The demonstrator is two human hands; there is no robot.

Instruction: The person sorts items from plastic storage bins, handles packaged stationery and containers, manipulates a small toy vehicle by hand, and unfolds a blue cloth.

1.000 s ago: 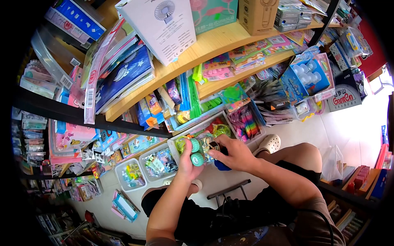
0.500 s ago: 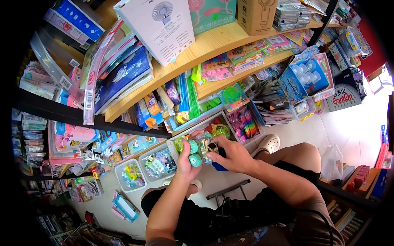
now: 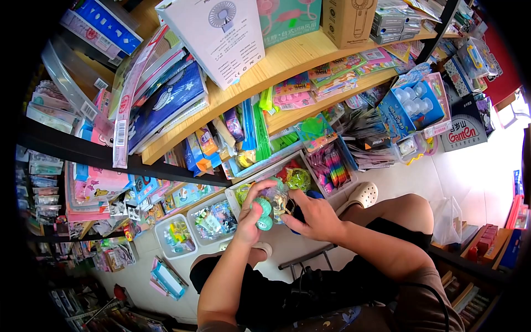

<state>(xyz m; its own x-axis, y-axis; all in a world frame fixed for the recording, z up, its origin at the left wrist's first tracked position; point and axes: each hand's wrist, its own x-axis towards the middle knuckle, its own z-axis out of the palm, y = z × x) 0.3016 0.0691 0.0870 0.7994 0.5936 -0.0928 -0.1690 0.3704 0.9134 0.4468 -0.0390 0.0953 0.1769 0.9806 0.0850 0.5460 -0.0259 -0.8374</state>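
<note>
My left hand [image 3: 247,223] grips a small toy vehicle [image 3: 264,213] with round green wheels and a partly clear body. Its wheels face my left palm. My right hand [image 3: 319,217] is at the toy's other end, thumb below and index finger above, around a dark and gold-coloured part. My fingers hide some of the body. Directly beneath is an open bin of bagged toys [image 3: 298,178], some green and red. To its left stands a clear bin of small blue and white packets [image 3: 214,220].
Wooden shelves [image 3: 287,62] curve across in front, bearing a white fan box [image 3: 221,50] and notebooks [image 3: 171,105]. A small bin [image 3: 176,237] stands on the floor at left. A low metal-framed stool [image 3: 306,258] is between my legs. A Ganten carton [image 3: 464,130] stands at right.
The toy has turned slightly in my hands, and its wheels have shifted. My left fingers now reach further over its top. The right thumb and index finger have spread a little apart.
</note>
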